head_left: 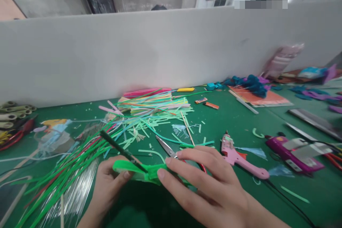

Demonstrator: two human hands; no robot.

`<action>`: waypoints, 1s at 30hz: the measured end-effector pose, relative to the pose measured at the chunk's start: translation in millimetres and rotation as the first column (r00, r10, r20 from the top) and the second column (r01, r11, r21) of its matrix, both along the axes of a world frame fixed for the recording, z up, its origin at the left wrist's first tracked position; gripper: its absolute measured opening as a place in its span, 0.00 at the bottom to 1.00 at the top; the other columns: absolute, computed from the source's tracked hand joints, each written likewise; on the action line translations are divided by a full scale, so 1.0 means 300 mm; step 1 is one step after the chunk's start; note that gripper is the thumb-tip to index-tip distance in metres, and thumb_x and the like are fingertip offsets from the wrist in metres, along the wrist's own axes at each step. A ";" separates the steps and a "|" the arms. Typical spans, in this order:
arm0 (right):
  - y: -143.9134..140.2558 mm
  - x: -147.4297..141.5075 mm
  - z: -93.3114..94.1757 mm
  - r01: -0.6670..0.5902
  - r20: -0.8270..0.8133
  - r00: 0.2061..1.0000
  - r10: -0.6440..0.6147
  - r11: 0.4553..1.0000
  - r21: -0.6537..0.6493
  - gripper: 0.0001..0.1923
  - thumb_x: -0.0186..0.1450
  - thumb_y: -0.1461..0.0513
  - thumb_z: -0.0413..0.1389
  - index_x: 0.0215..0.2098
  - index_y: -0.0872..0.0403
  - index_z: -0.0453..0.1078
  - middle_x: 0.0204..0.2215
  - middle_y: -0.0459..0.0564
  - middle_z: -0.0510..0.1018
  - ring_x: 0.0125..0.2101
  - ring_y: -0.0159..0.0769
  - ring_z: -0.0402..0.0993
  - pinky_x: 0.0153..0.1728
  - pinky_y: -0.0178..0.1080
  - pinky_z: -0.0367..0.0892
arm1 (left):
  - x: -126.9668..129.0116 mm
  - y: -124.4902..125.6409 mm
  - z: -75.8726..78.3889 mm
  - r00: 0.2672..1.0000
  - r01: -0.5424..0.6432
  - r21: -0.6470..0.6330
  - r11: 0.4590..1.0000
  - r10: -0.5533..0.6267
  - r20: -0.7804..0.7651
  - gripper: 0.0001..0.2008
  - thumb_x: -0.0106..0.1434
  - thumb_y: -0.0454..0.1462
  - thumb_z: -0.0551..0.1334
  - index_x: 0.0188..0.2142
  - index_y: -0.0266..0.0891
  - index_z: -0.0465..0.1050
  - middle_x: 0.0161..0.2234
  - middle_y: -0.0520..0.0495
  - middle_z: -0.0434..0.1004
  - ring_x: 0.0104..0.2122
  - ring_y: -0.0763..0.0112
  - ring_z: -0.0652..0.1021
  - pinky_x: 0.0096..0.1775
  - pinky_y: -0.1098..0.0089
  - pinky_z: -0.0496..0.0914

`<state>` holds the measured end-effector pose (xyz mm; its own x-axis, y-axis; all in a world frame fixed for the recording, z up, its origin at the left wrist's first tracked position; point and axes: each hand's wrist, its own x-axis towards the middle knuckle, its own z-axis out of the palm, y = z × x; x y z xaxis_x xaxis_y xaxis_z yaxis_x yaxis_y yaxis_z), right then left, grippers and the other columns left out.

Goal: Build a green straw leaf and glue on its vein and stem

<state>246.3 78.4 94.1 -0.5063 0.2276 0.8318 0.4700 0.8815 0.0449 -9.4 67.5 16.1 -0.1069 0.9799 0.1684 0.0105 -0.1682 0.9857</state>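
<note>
Plastic wrap (298,47) at far right encloses a pink bundle (280,63), while, above the table (235,114), your left hand (105,180) pinches a bright green piece (152,171) between thumb and fingers, and your right hand (223,187) touches its other end with fingertips, how far closed you cannot tell.

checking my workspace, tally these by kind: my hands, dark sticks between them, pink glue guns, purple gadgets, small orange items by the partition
Hands: 2 (left hand, right hand)
Dark stick: 1
Pink glue gun: 1
Purple gadget: 1
Small orange items: 2
Total: 7
</note>
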 end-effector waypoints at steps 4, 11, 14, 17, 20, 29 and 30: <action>-0.013 -0.018 -0.010 0.033 0.002 0.999 -0.033 0.999 0.015 0.09 0.69 0.67 0.57 0.42 0.56 0.80 0.38 0.47 0.85 0.39 0.36 0.77 0.41 0.40 0.73 | 0.013 -0.018 0.051 0.999 0.052 0.050 0.997 -0.052 0.015 0.18 0.51 0.51 0.73 0.32 0.41 0.81 0.30 0.45 0.83 0.31 0.58 0.82 0.35 0.64 0.77; -0.004 -0.042 -0.032 -0.006 -0.020 1.000 0.007 0.998 0.065 0.08 0.69 0.68 0.58 0.41 0.59 0.80 0.36 0.50 0.85 0.36 0.36 0.77 0.35 0.38 0.75 | 0.042 -0.059 0.238 0.823 0.103 0.254 0.962 0.060 -0.564 0.20 0.52 0.39 0.75 0.44 0.52 0.77 0.36 0.56 0.85 0.35 0.69 0.84 0.39 0.75 0.78; -0.006 -0.039 -0.025 -0.031 -0.024 0.999 0.032 0.999 0.030 0.09 0.68 0.69 0.58 0.42 0.60 0.80 0.36 0.51 0.84 0.35 0.36 0.77 0.35 0.37 0.76 | 0.054 -0.046 0.283 0.705 0.233 0.241 0.942 0.007 -0.709 0.10 0.58 0.38 0.70 0.40 0.52 0.78 0.35 0.60 0.85 0.33 0.74 0.84 0.37 0.80 0.76; -0.013 -0.028 -0.015 -0.071 -0.014 0.997 0.070 0.993 -0.094 0.11 0.66 0.70 0.57 0.44 0.61 0.79 0.36 0.54 0.84 0.37 0.38 0.78 0.40 0.39 0.78 | 0.068 -0.037 0.299 0.705 0.277 0.208 0.938 -0.052 -0.707 0.08 0.61 0.37 0.67 0.39 0.53 0.78 0.34 0.62 0.85 0.33 0.77 0.84 0.38 0.83 0.75; -0.020 -0.021 -0.011 -0.094 -0.025 0.995 0.091 0.986 -0.135 0.13 0.64 0.70 0.56 0.45 0.63 0.78 0.37 0.57 0.83 0.39 0.40 0.78 0.41 0.41 0.79 | 0.078 -0.038 0.305 0.722 0.250 0.217 0.944 -0.033 -0.691 0.09 0.60 0.37 0.68 0.40 0.54 0.78 0.36 0.63 0.85 0.35 0.78 0.84 0.40 0.83 0.75; -0.016 -0.038 -0.011 -0.286 -0.345 0.935 0.081 0.749 -0.598 0.20 0.61 0.64 0.65 0.52 0.57 0.75 0.43 0.54 0.80 0.41 0.34 0.80 0.43 0.35 0.77 | 0.076 -0.040 0.335 0.742 0.261 0.134 0.956 -0.109 -0.662 0.04 0.61 0.39 0.68 0.36 0.51 0.79 0.33 0.60 0.84 0.32 0.76 0.83 0.36 0.82 0.76; -0.012 -0.039 -0.017 -0.300 -0.363 0.929 0.070 0.716 -0.630 0.20 0.61 0.62 0.67 0.51 0.56 0.76 0.42 0.53 0.81 0.41 0.34 0.80 0.43 0.35 0.77 | 0.075 -0.040 0.335 0.735 0.263 0.134 0.956 -0.108 -0.669 0.04 0.61 0.39 0.68 0.36 0.52 0.79 0.32 0.60 0.84 0.32 0.77 0.83 0.35 0.82 0.76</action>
